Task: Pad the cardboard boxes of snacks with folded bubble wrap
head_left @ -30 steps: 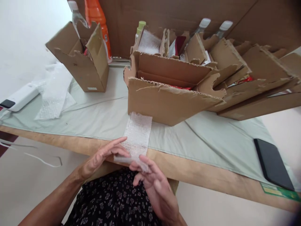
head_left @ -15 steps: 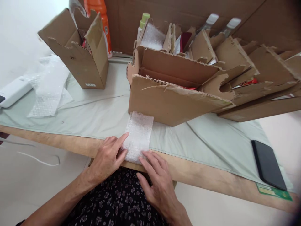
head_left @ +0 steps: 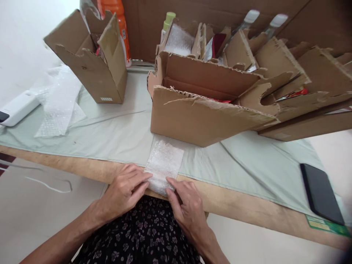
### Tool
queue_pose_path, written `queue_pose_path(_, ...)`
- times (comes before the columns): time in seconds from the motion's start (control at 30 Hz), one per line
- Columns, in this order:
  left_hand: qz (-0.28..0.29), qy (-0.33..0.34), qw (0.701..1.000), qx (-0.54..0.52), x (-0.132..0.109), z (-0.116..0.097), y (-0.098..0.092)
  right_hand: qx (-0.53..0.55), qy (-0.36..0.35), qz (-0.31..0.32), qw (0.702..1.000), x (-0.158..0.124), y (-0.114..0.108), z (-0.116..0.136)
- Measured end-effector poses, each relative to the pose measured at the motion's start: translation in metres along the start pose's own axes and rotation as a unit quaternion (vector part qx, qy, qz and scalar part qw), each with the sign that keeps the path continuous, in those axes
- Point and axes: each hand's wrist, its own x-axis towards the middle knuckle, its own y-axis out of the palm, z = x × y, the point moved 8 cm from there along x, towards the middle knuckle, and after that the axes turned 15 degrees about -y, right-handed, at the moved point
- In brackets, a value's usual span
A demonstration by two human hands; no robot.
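A piece of bubble wrap (head_left: 166,157) lies at the table's front edge, its near end folded or rolled over. My left hand (head_left: 125,189) pinches its near left corner between thumb and fingers. On the near right corner, my right hand (head_left: 188,205) has its thumb and index finger closed around the rolled end. Whether anything lies inside the wrap I cannot tell. Just beyond its far end stands an open cardboard box (head_left: 198,121).
More cardboard boxes (head_left: 291,64) stand in a row behind, with clear bottles (head_left: 251,16). At left are a tall carton (head_left: 101,77), an orange bottle (head_left: 117,22), loose bubble wrap (head_left: 59,102) and a white device (head_left: 20,108). A black phone (head_left: 321,192) lies at right.
The bubble wrap has shifted nearer me and its near end has been turned over. My right thumb and fingers have closed on it; my left fingers have drawn down onto its corner.
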Motion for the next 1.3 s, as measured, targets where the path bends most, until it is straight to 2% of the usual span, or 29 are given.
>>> queue_pose_path(0.13, -0.015, -0.052, 0.997, 0.057, 0.013, 0.007, 0.009, -0.056, -0.016, -0.056, 0.997, -0.004, -0.014, 0.001)
queue_pose_path(0.23, -0.027, -0.055, 0.993, 0.105, 0.017, 0.005, 0.011, -0.066, -0.042, 0.0, 0.997, 0.0, -0.005, 0.007)
queue_pose_path(0.33, -0.046, -0.055, 0.991, 0.109, 0.014, 0.001, 0.004, -0.053, -0.032, 0.046, 0.997, 0.005, 0.005, 0.004)
queue_pose_path(0.5, 0.022, 0.026, 0.998, 0.047, 0.006, -0.016, 0.003, 0.047, 0.018, 0.012, 0.999, 0.004, 0.001, -0.009)
queue_pose_path(0.6, 0.02, 0.002, 0.998, 0.052, 0.013, -0.011, 0.007, 0.018, 0.025, -0.018, 0.999, -0.002, -0.007, -0.012)
queue_pose_path(0.67, 0.009, -0.022, 0.996, 0.085, 0.02, -0.004, 0.013, -0.028, 0.002, -0.029, 0.999, -0.003, -0.011, -0.01)
queue_pose_path(0.73, -0.013, -0.041, 0.992, 0.116, 0.025, 0.001, 0.015, -0.06, -0.027, 0.01, 0.998, 0.001, -0.005, -0.008)
queue_pose_path(0.8, -0.052, -0.066, 0.991, 0.106, 0.025, 0.005, 0.008, -0.075, -0.044, 0.06, 0.994, 0.006, 0.004, -0.011)
queue_pose_path(0.87, -0.101, -0.106, 0.988, 0.044, 0.018, 0.01, -0.006, -0.062, -0.033, 0.057, 0.996, 0.012, 0.007, -0.018)
queue_pose_path(0.93, -0.118, -0.173, 0.977, -0.048, 0.008, 0.019, -0.017, -0.021, 0.004, 0.007, 1.0, 0.016, 0.002, -0.027)
queue_pose_path(1.0, -0.074, -0.264, 0.949, -0.156, -0.001, 0.031, -0.013, 0.03, 0.05, -0.04, 0.997, 0.017, -0.001, -0.033)
queue_pose_path(1.1, 0.045, -0.355, 0.88, -0.313, -0.011, 0.038, 0.015, 0.098, 0.058, -0.058, 0.992, 0.017, 0.001, -0.025)
queue_pose_path(1.2, 0.078, -0.355, 0.833, -0.417, -0.008, 0.033, 0.032, 0.135, 0.028, -0.041, 0.99, 0.012, 0.001, -0.012)
queue_pose_path(1.3, 0.085, -0.331, 0.821, -0.456, -0.001, 0.025, 0.042, 0.148, 0.093, -0.057, 0.983, -0.004, -0.007, -0.022)
